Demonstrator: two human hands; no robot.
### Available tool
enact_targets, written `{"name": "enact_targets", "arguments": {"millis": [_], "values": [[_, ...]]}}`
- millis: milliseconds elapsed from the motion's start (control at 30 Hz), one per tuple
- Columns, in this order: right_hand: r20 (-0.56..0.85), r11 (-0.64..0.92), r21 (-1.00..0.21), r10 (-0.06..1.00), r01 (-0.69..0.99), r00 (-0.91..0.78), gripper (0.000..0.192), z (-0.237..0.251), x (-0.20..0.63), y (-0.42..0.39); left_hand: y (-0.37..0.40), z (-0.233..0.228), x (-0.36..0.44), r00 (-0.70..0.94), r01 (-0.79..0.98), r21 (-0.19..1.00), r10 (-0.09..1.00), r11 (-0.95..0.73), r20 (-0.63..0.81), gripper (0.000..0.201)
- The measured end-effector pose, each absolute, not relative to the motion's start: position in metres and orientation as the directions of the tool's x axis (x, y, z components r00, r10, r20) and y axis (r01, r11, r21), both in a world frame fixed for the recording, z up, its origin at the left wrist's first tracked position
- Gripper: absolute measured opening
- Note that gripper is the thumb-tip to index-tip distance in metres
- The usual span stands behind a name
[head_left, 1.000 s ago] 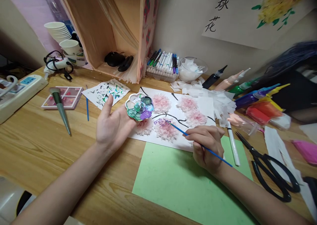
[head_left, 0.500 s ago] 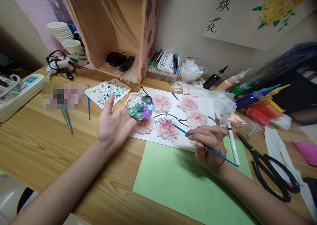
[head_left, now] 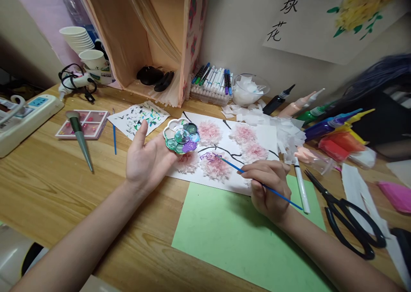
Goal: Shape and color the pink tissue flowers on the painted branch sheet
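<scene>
My left hand (head_left: pixel 146 157) is palm up with the thumb raised, carrying a flower-shaped paint palette (head_left: pixel 182 136) on its fingers. Green, purple and dark paint fill the palette's wells. Pinched in my right hand (head_left: pixel 269 187) is a thin blue paintbrush (head_left: pixel 233 165), its tip on a pink tissue-paper flower (head_left: pixel 215 168) at the front middle of a white sheet (head_left: pixel 205 184). Purple marks show on that flower's upper left. Other pink flowers and black painted branches are on the same sheet. A green sheet (head_left: pixel 231 232) lies under its front edge and beneath my right forearm.
Right of my hand lie a white marker (head_left: pixel 302 187) and black scissors (head_left: pixel 349 217). Paint bottles (head_left: pixel 279 99), tissue scraps (head_left: pixel 289 133) and a box of markers (head_left: pixel 212 86) stand behind. To the left are a paint-smeared paper (head_left: pixel 138 118), a large brush (head_left: pixel 81 144) and a power strip (head_left: pixel 28 123).
The view has shifted very slightly. The brush tip stays at about the same spot on the flower, and both hands keep their holds.
</scene>
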State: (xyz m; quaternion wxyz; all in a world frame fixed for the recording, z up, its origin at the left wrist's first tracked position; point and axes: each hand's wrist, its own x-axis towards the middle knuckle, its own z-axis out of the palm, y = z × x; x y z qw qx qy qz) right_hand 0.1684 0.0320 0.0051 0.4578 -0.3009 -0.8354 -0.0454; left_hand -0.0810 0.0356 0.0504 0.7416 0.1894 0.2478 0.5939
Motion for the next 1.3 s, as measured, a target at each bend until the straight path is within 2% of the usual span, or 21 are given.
{"name": "enact_targets", "arguments": {"millis": [300, 633, 900, 1300], "values": [[0.818, 0.815, -0.191, 0.440, 0.547, -0.369, 0.021, 0.005, 0.172, 0.033, 0.034, 0.050, -0.080, 0.171, -0.786, 0.581, 0.978, 0.209, -0.120, 0.070], [0.852, 0.846, -0.318, 0.453, 0.427, -0.263, 0.017, -0.001, 0.168, 0.028, 0.031, 0.048, -0.073, 0.239, -0.750, 0.596, 0.958, 0.287, -0.160, 0.067], [0.789, 0.865, -0.356, 0.481, 0.354, -0.381, 0.019, -0.005, 0.167, 0.025, 0.028, 0.046, -0.071, 0.245, -0.718, 0.635, 0.957, 0.286, -0.155, 0.066], [0.788, 0.851, -0.372, 0.500, 0.370, -0.359, 0.018, -0.006, 0.166, 0.027, 0.027, 0.048, -0.068, 0.261, -0.729, 0.613, 0.952, 0.304, -0.161, 0.066]]}}
